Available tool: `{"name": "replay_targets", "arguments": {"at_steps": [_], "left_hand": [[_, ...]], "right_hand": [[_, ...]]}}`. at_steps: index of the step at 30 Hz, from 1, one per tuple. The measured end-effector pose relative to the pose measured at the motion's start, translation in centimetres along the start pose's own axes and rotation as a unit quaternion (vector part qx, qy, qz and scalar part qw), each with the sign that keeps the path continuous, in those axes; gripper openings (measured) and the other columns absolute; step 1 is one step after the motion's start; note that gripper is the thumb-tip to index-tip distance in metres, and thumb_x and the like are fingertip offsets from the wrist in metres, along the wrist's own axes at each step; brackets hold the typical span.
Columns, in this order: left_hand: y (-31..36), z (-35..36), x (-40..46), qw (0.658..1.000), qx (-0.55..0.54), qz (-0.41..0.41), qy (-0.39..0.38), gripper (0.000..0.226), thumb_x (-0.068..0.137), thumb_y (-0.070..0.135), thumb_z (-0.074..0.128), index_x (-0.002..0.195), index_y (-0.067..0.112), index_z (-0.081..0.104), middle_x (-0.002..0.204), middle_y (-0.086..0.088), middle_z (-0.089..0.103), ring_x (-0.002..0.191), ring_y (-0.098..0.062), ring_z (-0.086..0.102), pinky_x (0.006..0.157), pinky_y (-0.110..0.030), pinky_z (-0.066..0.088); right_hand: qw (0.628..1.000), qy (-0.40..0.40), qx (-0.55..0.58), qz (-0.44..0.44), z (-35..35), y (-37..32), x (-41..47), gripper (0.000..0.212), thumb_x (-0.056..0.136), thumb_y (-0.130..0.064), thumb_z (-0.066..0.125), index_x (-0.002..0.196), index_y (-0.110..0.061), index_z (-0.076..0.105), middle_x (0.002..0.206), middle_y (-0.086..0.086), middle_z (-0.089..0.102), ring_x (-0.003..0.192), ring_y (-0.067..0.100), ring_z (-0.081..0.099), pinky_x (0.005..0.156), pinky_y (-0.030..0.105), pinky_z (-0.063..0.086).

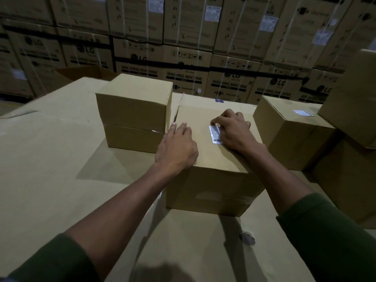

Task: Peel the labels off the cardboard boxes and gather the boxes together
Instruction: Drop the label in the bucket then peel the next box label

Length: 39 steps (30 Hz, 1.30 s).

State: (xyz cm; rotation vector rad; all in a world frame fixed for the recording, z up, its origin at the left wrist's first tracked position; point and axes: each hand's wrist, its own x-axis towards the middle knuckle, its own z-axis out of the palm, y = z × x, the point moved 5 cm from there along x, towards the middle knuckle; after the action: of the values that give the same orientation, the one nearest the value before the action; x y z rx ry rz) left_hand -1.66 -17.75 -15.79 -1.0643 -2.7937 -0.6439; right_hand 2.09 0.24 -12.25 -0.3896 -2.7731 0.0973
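My left hand [178, 146] lies flat and open on the top of the middle box [211, 159], palm down at its near left corner, gripping nothing. My right hand [234, 131] rests on the same top, further right, fingers curled at the white label [215, 133]; the label lies just left of my fingers, its upper edge under my fingertips [217, 120], but I cannot tell whether I have pinched it or only press on it. The middle box sits on a broad cardboard surface [50, 159]. A plain box [134, 110] stands just beside it on the left, and a box on the right [289, 135] carries its own label [303, 112] on top.
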Motion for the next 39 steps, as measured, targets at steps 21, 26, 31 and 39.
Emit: {"name": "replay_targets", "arguments": {"at_steps": [21, 26, 31, 39], "left_hand": [[0.0, 0.1, -0.1, 1.0, 0.0, -0.002, -0.001, 0.055, 0.104, 0.031, 0.028, 0.156, 0.013, 0.025, 0.167, -0.003, 0.016, 0.155, -0.024, 0.005, 0.125, -0.044, 0.014], [0.0, 0.1, -0.1, 1.0, 0.004, -0.004, -0.002, 0.056, 0.104, 0.031, 0.028, 0.157, 0.014, 0.024, 0.167, -0.002, 0.015, 0.155, -0.024, 0.005, 0.123, -0.044, 0.014], [0.0, 0.1, 0.0, 1.0, 0.003, -0.004, -0.001, 0.055, 0.105, 0.032, 0.028, 0.157, 0.014, 0.024, 0.167, -0.002, 0.016, 0.155, -0.023, 0.005, 0.123, -0.043, 0.013], [-0.1, 0.0, -0.1, 1.0, -0.003, -0.006, 0.009, 0.056, 0.105, 0.032, 0.03, 0.157, 0.015, 0.024, 0.167, -0.001, 0.016, 0.155, -0.022, 0.005, 0.123, -0.043, 0.014]], "right_hand": [[0.998, -0.062, -0.01, 0.005, -0.2, 0.0, 2.5, 0.011, 0.097, -0.017, 0.051, 0.107, -0.019, 0.057, 0.118, 0.006, 0.046, 0.11, 0.029, 0.043, 0.086, 0.052, 0.044], [0.996, -0.066, 0.053, 0.003, -1.2, 0.0, 2.4, 0.013, 0.095, -0.009, 0.045, 0.103, -0.019, 0.047, 0.11, 0.004, 0.053, 0.1, 0.029, 0.051, 0.087, 0.052, 0.047], [0.984, -0.042, 0.174, -0.009, -2.5, 0.1, 1.4, 0.013, 0.105, -0.022, 0.045, 0.111, -0.013, 0.053, 0.107, 0.007, 0.063, 0.095, 0.024, 0.059, 0.08, 0.04, 0.051], [0.876, -0.118, 0.456, 0.105, -3.5, 1.0, -0.6, 0.034, 0.089, -0.027, 0.073, 0.119, -0.012, 0.064, 0.111, 0.008, 0.066, 0.1, 0.021, 0.067, 0.07, 0.027, 0.055]]}}
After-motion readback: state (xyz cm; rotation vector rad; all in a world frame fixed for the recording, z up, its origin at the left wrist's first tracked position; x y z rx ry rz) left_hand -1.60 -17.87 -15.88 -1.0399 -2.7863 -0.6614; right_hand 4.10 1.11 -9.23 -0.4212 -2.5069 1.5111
